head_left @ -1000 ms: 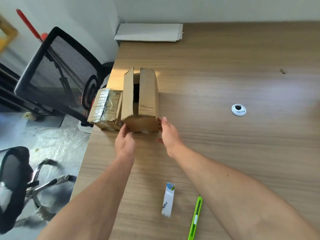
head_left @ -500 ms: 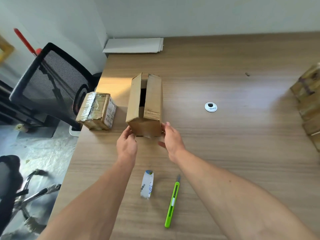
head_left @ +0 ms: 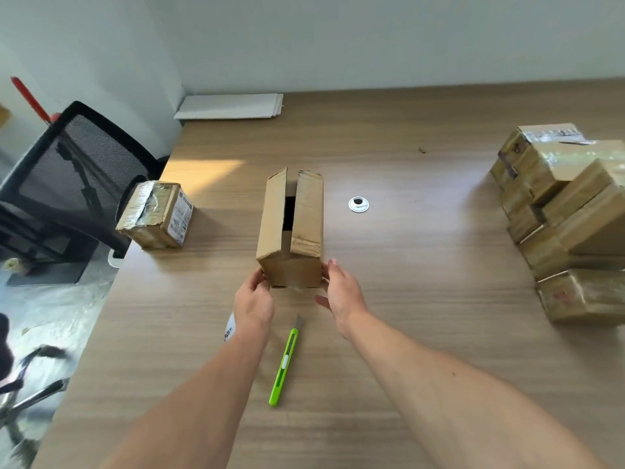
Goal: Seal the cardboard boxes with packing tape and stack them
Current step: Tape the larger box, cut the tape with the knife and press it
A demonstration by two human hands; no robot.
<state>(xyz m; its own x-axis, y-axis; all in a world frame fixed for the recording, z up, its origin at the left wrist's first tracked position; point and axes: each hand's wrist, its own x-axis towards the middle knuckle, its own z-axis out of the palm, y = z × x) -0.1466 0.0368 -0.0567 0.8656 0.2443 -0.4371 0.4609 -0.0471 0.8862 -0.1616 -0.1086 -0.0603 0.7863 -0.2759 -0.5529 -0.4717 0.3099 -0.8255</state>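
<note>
Head view, the only one here. The open-topped cardboard box (head_left: 291, 231) stands upright in the middle of the wooden bench (head_left: 439, 333). Its two long top flaps are folded in but don't meet, so there's a dark gap running down the centre, and no tape across that seam.

The left hand (head_left: 253, 299) is on the near left bottom corner, with the thumb on the front face and the fingers wrapped round the side, gripping it. The right hand (head_left: 341, 292) is on the near right corner. Its fingers are pretty much straight and pressed flat against the side, and the thumb sticks out loose below, so it's not really clutching anything.

A bright green utility knife (head_left: 283, 367) lies on the bench between the forearms, blade end pointing toward the box. A white tape roll (head_left: 230, 330) peeks out just left of the left wrist, mostly hidden by it.

Off to the left, near the bench edge, sits a small taped-up box (head_left: 155, 214) with a shipping label on its side. On the right is a messy stack of taped boxes (head_left: 568, 214), several high.

A round cable grommet (head_left: 357, 204) sits just right of the open box. Some flat white boards (head_left: 230, 105) lie at the far corner, and a black mesh chair (head_left: 74, 170) stands beside the bench on the left.
</note>
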